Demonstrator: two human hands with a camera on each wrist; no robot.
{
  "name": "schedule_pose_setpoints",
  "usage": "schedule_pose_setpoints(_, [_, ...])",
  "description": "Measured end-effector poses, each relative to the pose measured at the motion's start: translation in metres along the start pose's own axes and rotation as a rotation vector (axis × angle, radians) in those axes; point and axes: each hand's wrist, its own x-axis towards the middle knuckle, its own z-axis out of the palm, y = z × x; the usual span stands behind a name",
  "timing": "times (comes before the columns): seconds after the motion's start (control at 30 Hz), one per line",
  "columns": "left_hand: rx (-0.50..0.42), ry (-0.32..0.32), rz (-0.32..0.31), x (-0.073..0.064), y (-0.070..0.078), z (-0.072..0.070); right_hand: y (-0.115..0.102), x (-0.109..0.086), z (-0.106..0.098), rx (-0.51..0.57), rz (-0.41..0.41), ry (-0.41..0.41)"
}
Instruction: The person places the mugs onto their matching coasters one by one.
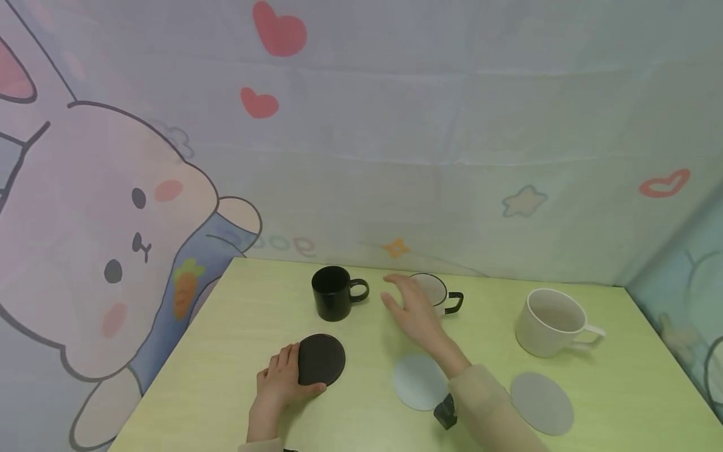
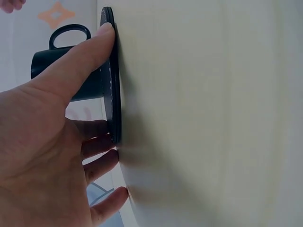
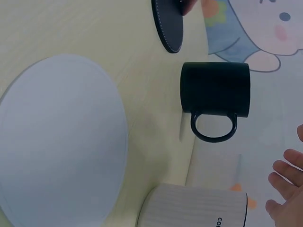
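Note:
My left hand [image 1: 278, 384] holds a round black coaster [image 1: 322, 360] by its edge, thumb at the near side and fingers at the left. In the left wrist view, the coaster [image 2: 111, 85] appears edge-on with pale stitching, close to the tabletop. A black mug [image 1: 332, 294] stands upright behind it, handle to the right. My right hand [image 1: 417, 314] is raised with fingers spread, partly covering a white mug [image 1: 433, 287] with a black rim and handle. From the right wrist, that mug [image 3: 189, 208] shows some lettering, and the hand [image 3: 289, 189] appears apart from it.
A pale round coaster [image 1: 419, 382] lies below the right forearm, and a grey one [image 1: 542, 403] to its right. The large white mug [image 1: 542, 326] stands at the table's right. A printed cloth [image 1: 367, 188] hangs behind the table's back edge.

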Motion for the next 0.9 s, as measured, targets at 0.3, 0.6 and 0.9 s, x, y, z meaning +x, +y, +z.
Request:
schedule_pose_setpoints(0.3, [0.003, -0.007, -0.007, 0.000, -0.001, 0.002, -0.002, 0.010, 0.012, 0.034, 0.050, -0.075])
schedule_pose_setpoints(0.6, [-0.043, -0.001, 0.003, 0.003, -0.004, 0.006, -0.001, 0.022, 0.022, 0.017, 0.068, -0.110])
schedule_pose_setpoints(0.9, [-0.050, 0.007, -0.002, 0.007, -0.010, 0.015, -0.002, 0.030, 0.031, -0.001, 0.079, -0.212])
